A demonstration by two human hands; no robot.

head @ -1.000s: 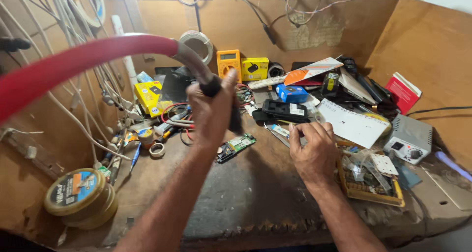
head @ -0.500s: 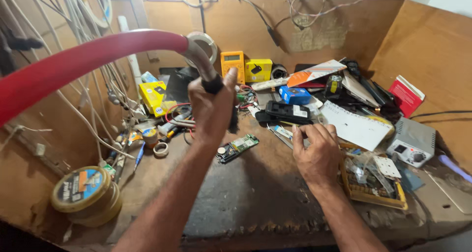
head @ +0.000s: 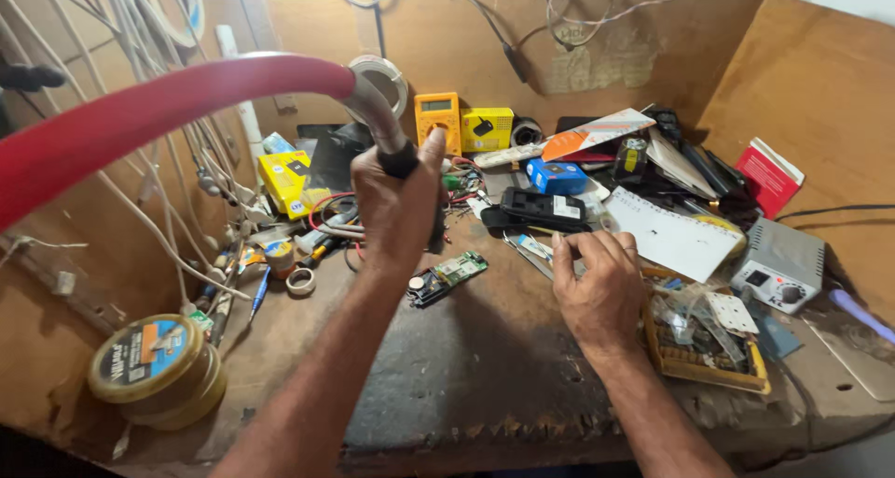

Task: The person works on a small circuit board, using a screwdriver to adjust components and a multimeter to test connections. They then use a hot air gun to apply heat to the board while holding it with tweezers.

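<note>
1. The left hand [head: 396,207] is clenched around the black handle of a hot-air tool [head: 401,156], held upright above the workbench [head: 466,385]; its grey neck runs into a thick red hose [head: 140,124] arching off to the left.
2. A small green circuit board [head: 447,277] lies on the bench just below and right of that fist.
3. The right hand [head: 597,287] rests on the bench, fingers curled down onto small metal tweezers [head: 531,252]; I cannot tell if they pinch them.
4. A yellow multimeter [head: 436,119] stands behind, and a solder-wire tin [head: 154,366] sits far left.
</note>
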